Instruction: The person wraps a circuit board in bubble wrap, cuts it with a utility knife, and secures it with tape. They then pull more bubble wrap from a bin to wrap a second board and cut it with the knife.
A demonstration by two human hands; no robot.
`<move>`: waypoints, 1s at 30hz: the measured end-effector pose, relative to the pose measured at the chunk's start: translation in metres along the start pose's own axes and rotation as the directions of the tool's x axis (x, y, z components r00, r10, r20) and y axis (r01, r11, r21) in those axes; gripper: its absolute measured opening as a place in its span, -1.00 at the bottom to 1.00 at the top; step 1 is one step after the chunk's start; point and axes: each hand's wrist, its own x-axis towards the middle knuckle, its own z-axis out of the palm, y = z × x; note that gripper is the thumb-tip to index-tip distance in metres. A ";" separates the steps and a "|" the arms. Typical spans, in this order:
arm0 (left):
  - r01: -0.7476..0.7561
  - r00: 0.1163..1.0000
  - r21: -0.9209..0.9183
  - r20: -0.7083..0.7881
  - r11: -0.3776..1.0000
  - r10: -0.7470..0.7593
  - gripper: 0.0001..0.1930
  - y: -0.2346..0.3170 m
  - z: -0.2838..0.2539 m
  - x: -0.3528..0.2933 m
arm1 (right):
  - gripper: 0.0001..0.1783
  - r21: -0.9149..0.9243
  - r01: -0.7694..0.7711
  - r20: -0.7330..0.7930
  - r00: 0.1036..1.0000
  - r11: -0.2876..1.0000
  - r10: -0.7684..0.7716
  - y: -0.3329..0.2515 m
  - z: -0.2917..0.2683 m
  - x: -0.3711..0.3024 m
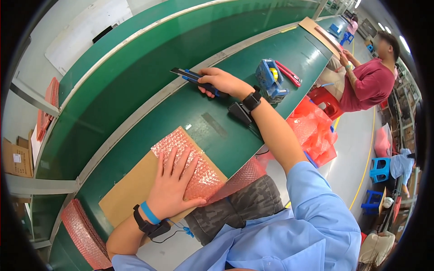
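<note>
My right hand [220,82] grips a blue and black utility knife [192,77] above the green worktable, its dark blade out and pointing left. My left hand [173,186] lies flat with its fingers spread on a sheet of pink bubble wrap [204,169]. Beneath the wrap is a brown cardboard sheet [129,193], which reaches out to the left past my wrist. A strip of the wrap hangs over the table's near edge [242,180] toward my lap.
A blue tape dispenser [270,77] and a red utility knife [288,73] lie beyond my right wrist. Stacked pink bubble wrap [83,232] sits at the left. Loose red bubble wrap [312,131] fills a container at the right. A seated co-worker [368,83] handles cardboard farther along the table.
</note>
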 end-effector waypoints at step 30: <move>-0.005 1.000 0.009 0.005 1.000 0.005 0.28 -0.004 0.004 0.001 | -0.62 0.122 -0.045 -0.001 0.999 0.992 0.045 -0.007 -0.007 -0.011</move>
